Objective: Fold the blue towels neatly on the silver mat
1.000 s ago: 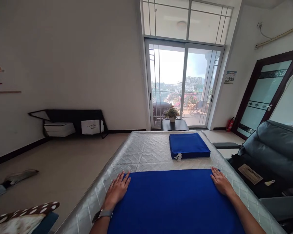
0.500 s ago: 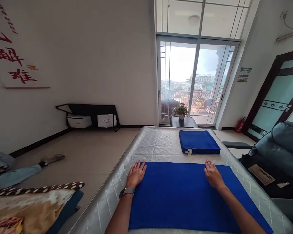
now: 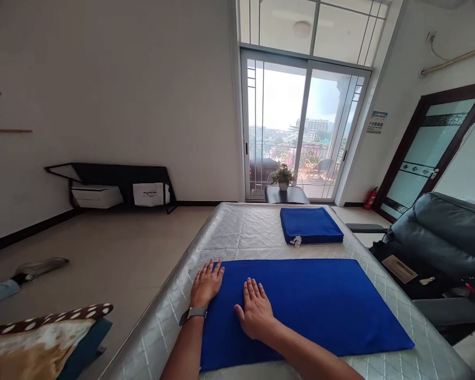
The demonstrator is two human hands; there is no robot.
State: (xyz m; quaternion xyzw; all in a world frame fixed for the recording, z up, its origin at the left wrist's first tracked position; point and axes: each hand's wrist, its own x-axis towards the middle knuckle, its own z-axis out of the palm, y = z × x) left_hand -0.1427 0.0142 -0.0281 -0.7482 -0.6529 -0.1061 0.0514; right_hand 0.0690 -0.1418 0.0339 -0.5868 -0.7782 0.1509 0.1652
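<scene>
A large blue cloth (image 3: pixel 324 306) lies flat on a silver quilted bed surface (image 3: pixel 245 232). My left hand (image 3: pixel 206 284) rests open with fingers spread on the cloth's far left corner, partly on the quilt. My right hand (image 3: pixel 256 311) lies open and flat on the cloth just right of the left hand. A watch is on my left wrist. Farther back sits a folded stack of blue cloth (image 3: pixel 309 225) with a small white tag at its front edge.
A small dark table with a potted plant (image 3: pixel 283 179) stands beyond the bed before glass sliding doors. A dark recliner (image 3: pixel 443 237) is at the right. Another person's leg and shoe (image 3: pixel 31 270) lie on the floor at left. A patterned cushion (image 3: pixel 35 343) is at lower left.
My right hand has slid left across the blue cloth from its right side to beside the left hand. The left hand has stayed on the left corner. The camera has shifted.
</scene>
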